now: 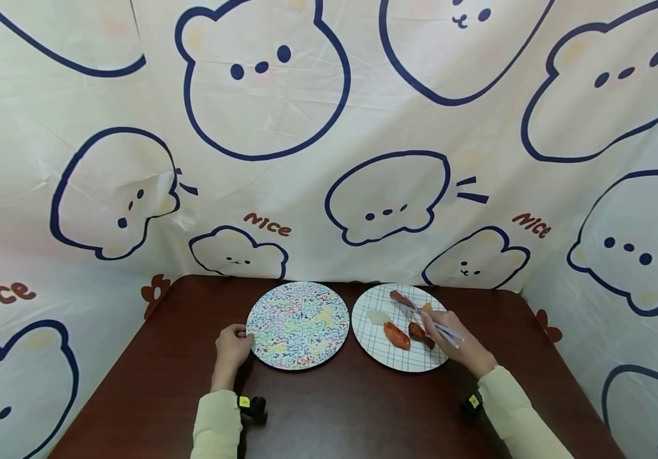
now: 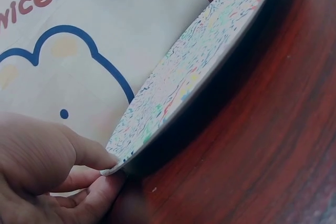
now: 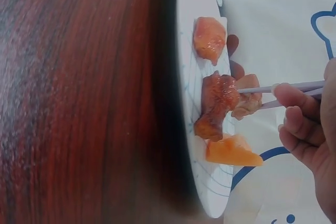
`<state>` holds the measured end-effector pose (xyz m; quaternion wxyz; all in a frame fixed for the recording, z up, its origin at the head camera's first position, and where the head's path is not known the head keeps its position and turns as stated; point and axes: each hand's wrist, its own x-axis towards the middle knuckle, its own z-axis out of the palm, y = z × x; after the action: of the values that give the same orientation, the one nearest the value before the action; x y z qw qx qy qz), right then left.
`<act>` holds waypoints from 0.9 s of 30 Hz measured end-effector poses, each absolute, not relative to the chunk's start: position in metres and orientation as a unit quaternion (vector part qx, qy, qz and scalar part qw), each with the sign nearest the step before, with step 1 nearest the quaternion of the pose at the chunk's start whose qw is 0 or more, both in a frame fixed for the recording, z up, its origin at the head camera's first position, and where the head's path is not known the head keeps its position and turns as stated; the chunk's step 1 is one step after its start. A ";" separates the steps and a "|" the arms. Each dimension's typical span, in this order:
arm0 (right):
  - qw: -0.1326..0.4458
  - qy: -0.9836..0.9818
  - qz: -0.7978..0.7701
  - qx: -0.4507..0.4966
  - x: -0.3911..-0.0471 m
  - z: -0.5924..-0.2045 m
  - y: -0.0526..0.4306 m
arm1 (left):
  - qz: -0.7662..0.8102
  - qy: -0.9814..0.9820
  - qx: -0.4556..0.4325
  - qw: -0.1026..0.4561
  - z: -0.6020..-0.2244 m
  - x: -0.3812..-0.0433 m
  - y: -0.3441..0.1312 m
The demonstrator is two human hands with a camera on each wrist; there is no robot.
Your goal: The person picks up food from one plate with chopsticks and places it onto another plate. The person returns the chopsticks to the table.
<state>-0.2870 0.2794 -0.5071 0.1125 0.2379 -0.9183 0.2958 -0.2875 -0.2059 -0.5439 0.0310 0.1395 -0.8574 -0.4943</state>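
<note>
My left hand [image 1: 234, 346] pinches the left rim of a round plate with multicoloured speckles [image 1: 297, 325], thumb above and fingers below in the left wrist view. My right hand [image 1: 460, 341] holds a pair of pale purple chopsticks [image 3: 294, 88] over a white plate with a grid pattern [image 1: 372, 349]. Their tips meet a long brownish piece of food [image 1: 402, 298] near the far rim; whether it is lifted is unclear. Around it on that plate are a browned chicken piece [image 3: 216, 103], a glossy orange-red piece [image 1: 396, 335], a pale translucent piece [image 1: 379, 317] and an orange wedge [image 3: 233, 151].
Both plates stand side by side toward the back of a dark reddish-brown table [image 1: 329, 414]. A cream cloth printed with bear outlines [image 1: 306, 191] hangs behind and along both sides. A black wrist camera [image 1: 254, 407] sits at the left sleeve.
</note>
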 end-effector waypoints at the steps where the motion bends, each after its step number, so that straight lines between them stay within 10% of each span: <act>1: 0.116 -0.917 0.296 0.240 -0.287 -0.507 0.279 | -0.495 -0.857 0.140 0.032 -0.544 -0.288 -0.206; 27: 0.151 -0.937 0.156 0.275 -0.266 -0.486 0.257 | -0.503 -0.845 0.161 0.085 -0.550 -0.288 -0.202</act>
<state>-0.2662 0.2570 -0.4857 0.1514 0.2748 -0.9366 0.1564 -0.2880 -0.2020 -0.5498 0.0849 0.1607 -0.8449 -0.5031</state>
